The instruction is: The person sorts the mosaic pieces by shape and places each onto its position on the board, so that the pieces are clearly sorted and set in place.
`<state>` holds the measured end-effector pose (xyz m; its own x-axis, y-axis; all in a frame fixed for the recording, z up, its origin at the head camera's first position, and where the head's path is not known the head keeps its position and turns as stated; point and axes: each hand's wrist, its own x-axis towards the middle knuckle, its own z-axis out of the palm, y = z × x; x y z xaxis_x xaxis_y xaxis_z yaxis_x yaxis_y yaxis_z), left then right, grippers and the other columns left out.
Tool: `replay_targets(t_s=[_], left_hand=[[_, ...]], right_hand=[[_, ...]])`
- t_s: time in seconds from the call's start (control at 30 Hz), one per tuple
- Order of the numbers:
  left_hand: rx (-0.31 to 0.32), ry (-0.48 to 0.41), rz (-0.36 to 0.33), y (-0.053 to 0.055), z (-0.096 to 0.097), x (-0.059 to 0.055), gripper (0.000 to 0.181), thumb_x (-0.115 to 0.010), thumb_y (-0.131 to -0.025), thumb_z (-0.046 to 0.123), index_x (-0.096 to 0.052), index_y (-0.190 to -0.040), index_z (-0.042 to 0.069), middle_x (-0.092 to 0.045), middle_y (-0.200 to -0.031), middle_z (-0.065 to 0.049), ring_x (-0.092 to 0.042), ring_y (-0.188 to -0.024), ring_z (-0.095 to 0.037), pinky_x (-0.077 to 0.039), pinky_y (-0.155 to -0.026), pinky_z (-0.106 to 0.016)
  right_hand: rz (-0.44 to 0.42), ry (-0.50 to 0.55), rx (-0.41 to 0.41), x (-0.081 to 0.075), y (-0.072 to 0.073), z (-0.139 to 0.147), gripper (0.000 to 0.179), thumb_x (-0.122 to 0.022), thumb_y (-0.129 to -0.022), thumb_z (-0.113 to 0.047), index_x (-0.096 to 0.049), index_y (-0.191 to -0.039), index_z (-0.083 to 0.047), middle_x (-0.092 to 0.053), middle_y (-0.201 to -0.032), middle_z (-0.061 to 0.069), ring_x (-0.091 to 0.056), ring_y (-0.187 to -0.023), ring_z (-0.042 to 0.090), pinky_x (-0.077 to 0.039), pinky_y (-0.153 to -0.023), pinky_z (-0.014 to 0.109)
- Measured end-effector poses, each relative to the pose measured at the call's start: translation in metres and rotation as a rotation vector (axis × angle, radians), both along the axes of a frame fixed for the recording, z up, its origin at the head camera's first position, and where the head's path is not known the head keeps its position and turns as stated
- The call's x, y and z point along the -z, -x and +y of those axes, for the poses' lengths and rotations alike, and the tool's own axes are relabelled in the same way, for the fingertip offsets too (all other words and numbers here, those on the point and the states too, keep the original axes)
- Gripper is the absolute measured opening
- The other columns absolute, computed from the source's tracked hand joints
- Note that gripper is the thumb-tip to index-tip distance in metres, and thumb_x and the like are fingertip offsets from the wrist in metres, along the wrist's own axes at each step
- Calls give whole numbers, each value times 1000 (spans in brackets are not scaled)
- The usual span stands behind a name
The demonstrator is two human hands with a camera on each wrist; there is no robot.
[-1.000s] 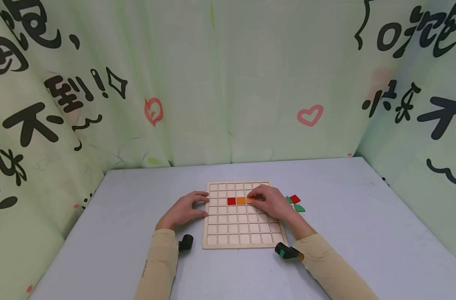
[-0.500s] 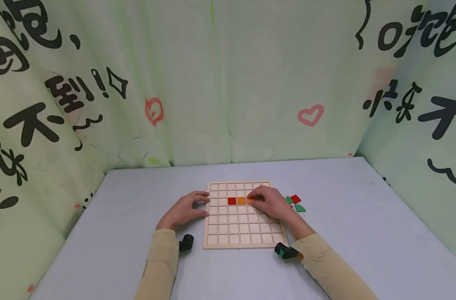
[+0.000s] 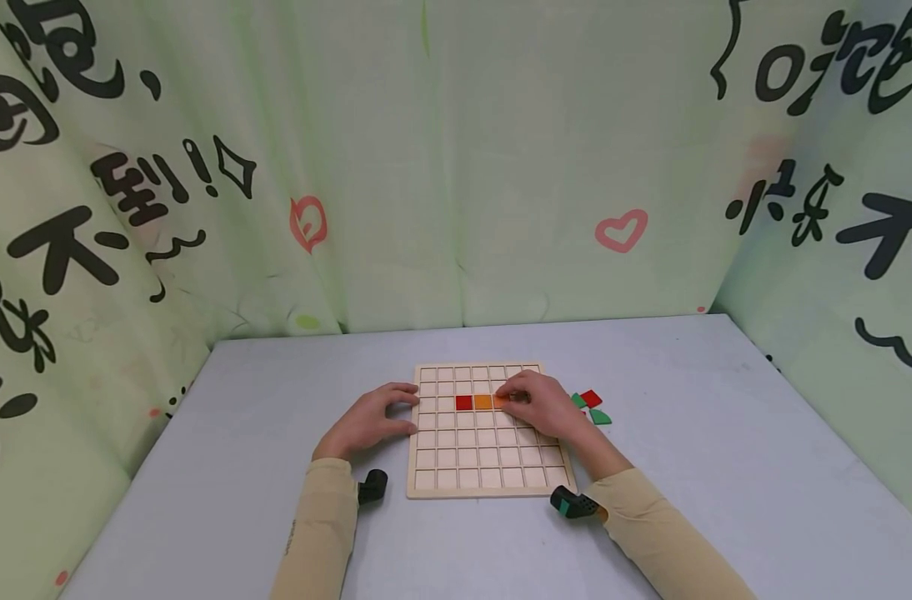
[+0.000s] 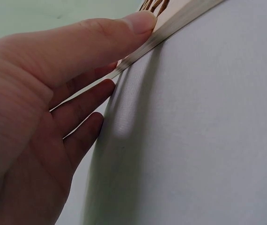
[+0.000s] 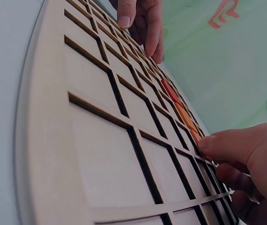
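Observation:
A wooden grid board (image 3: 467, 479) lies on the table. A red square tile (image 3: 463, 402) and an orange square tile (image 3: 482, 402) sit side by side in one row of its cells. Just right of them, a second orange tile (image 3: 498, 402) is partly covered by my right hand (image 3: 538, 404), whose thumb and fingertips pinch it at the board. In the right wrist view, the thumb meets that orange tile (image 5: 195, 136). My left hand (image 3: 369, 417) rests against the board's left edge, thumb and fingers spread; in the left wrist view the thumb (image 4: 140, 22) touches the rim.
Beyond the board's right edge lie a red tile (image 3: 590, 398), a green rounded piece (image 3: 599, 416) and another green piece (image 3: 578, 401), partly beside the right wrist. White table (image 3: 276, 383) surrounds the board; a printed curtain (image 3: 456, 167) hangs behind it.

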<state>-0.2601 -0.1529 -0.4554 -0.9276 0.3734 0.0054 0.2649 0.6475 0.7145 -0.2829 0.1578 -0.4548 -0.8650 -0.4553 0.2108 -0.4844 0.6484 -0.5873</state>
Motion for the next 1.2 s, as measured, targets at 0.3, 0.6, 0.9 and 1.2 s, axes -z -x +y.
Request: replay_targets(t_s=[0.3, 0.6, 0.9, 1.2], left_hand=[[3, -4, 10, 0, 0, 1, 42, -80, -81, 14, -68, -121, 5, -53, -140, -3, -43, -135, -25, -36, -112, -41], [-4, -9, 2, 0, 0, 0, 42, -80, -81, 14, -68, -121, 5, -53, -140, -3, -43, -135, -25, -36, -112, -41], [14, -11, 6, -1, 0, -1, 42, -78, -82, 13, -67, -121, 4, -53, -141, -3, -42, -136, -26, -35, -112, -42], [6, -5, 5, -1, 0, -1, 42, -79, -82, 13, -67, -121, 4, -53, -141, -3, -42, -136, -26, -35, -112, -41]], right_hand=[[2, -3, 5, 2, 0, 2, 17, -70, -90, -11, -74, -106, -6, -65, -100, 4, -53, -82, 16, -48, -73, 31], [5, -10, 18, 5, 1, 1, 18, -70, -89, -11, -74, -106, -6, -65, -101, 4, -53, -81, 15, -48, -72, 30], [-12, -24, 45, 3, 0, 0, 18, -70, -90, -12, -73, -107, -8, -64, -101, 4, -53, -80, 14, -47, -71, 29], [-12, -18, 55, 4, 0, 0, 18, -71, -89, -11, -73, -107, -8, -65, -100, 3, -53, -79, 15, -47, -70, 29]])
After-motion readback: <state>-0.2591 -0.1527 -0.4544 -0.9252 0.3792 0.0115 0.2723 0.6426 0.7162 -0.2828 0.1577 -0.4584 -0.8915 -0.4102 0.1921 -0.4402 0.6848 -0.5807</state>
